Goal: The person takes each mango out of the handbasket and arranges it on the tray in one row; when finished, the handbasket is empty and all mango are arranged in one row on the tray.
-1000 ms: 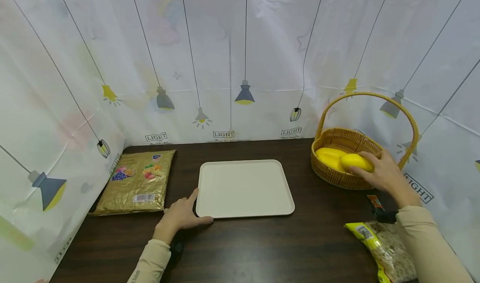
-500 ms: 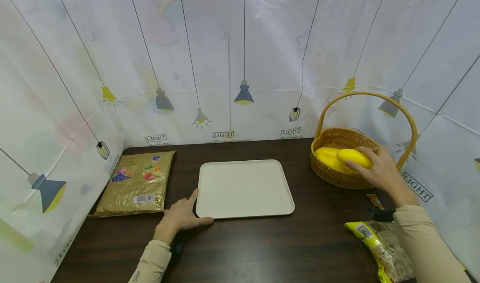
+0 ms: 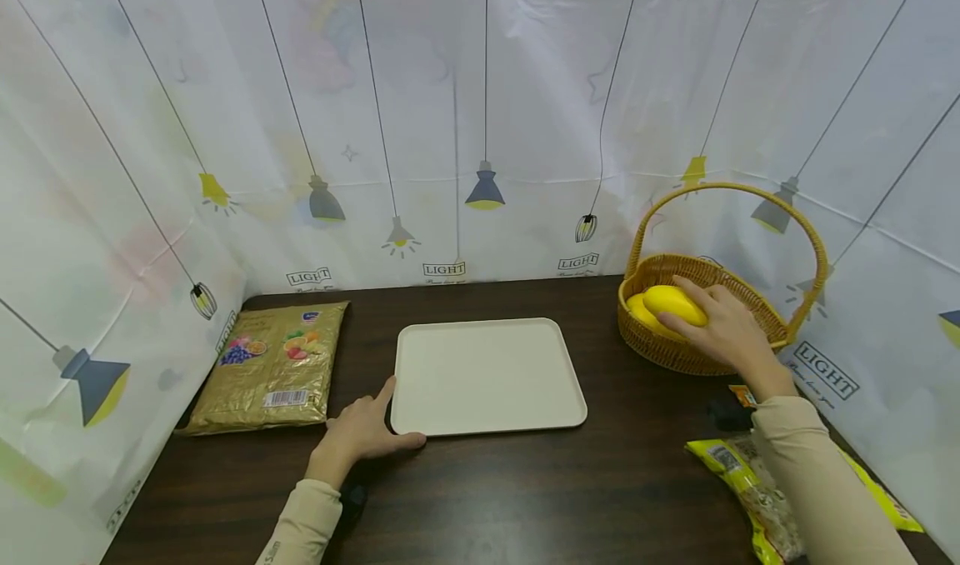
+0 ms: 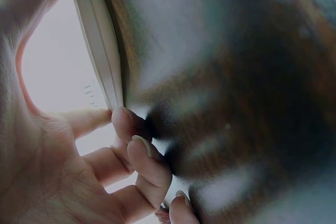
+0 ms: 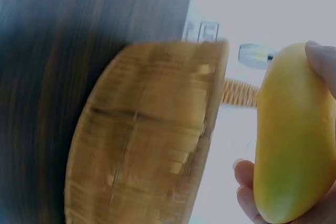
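Observation:
A yellow mango (image 3: 675,305) is held by my right hand (image 3: 729,332), above the wicker basket (image 3: 678,362). In the right wrist view the mango (image 5: 294,135) shows a greenish patch, with fingers on its side and lower end; it is above the blurred basket (image 5: 142,129). Another yellow fruit (image 3: 643,315) lies in the basket, partly covered by the held mango. My left hand (image 3: 358,432) rests at the near left corner of the cream tray (image 3: 487,377), forefinger and thumb stretched along two edges. In the left wrist view its fingertips (image 4: 142,153) touch the table beside the tray's rim (image 4: 100,40).
A gold bag with fruit pictures (image 3: 273,365) lies at the left. A clear and yellow bag (image 3: 757,482) lies at the right, partly under the right forearm. The basket's tall handle (image 3: 738,187) arches over it. A printed curtain (image 3: 420,115) hangs behind the dark table (image 3: 510,498).
My right hand has lifted the mango up and to the left within the basket's area, toward its left rim. My left hand and the tray stay in place.

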The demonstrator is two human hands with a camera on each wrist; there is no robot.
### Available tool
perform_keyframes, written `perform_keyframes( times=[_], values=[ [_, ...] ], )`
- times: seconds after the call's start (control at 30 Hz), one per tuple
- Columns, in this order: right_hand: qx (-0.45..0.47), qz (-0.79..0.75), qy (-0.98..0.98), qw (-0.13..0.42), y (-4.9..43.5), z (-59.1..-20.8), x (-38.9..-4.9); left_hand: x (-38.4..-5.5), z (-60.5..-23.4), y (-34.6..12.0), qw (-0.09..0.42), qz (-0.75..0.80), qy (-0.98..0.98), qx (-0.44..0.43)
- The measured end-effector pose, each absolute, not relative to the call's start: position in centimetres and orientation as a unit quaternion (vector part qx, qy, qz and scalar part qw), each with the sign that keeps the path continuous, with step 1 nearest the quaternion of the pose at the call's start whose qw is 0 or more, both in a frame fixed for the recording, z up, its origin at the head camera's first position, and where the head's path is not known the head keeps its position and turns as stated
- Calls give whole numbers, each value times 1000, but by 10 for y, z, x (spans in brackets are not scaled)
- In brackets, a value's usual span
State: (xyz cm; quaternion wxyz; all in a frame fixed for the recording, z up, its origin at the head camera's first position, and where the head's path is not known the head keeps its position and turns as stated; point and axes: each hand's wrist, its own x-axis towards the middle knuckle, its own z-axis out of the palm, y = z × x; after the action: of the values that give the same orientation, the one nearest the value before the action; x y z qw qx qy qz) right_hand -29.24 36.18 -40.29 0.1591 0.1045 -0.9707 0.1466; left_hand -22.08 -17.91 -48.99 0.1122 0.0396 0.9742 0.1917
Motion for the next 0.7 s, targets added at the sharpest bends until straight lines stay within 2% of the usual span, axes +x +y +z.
perform_keyframes(
  times=[0.33, 0.7],
  values=[
    [124, 169, -968, 142, 310, -405, -307, -221, -487, -177, 114, 189, 974, 39],
    [157, 207, -960, 101, 244, -432, -321, -221, -490, -178, 119, 187, 974, 35]
  ],
)
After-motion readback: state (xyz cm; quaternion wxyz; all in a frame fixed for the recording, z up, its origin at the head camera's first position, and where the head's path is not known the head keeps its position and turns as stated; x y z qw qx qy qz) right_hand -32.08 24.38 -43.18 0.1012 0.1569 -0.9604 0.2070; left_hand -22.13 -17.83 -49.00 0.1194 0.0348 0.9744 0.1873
